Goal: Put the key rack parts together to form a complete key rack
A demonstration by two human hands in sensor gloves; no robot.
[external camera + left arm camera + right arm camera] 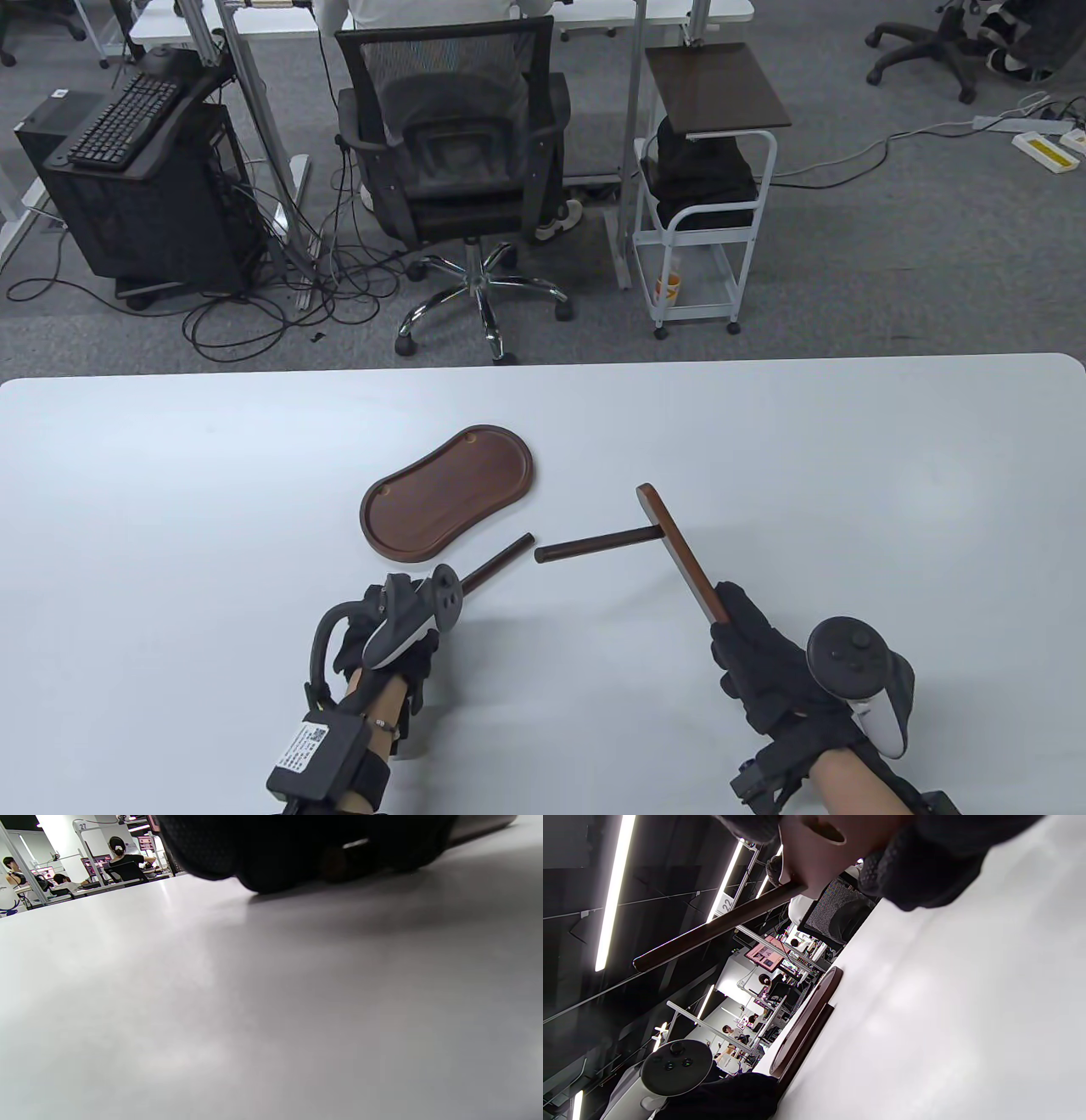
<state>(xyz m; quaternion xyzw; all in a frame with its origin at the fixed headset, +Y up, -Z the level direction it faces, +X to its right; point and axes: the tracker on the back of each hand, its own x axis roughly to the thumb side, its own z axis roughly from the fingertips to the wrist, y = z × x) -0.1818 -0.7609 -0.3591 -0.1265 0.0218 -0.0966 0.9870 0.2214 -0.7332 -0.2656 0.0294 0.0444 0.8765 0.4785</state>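
Observation:
A dark wooden oval base lies flat on the white table. My left hand grips the near end of a loose dowel, low over the table, pointing up and right. In the left wrist view the gloved fingers wrap the dowel's end. My right hand holds the near end of a flat wooden bar with a second dowel set in it, pointing left. The two dowel tips are close but apart. The right wrist view shows the bar, its dowel and the base.
The table's far edge runs across the middle of the table view. Beyond it are an office chair, a white cart and floor cables.

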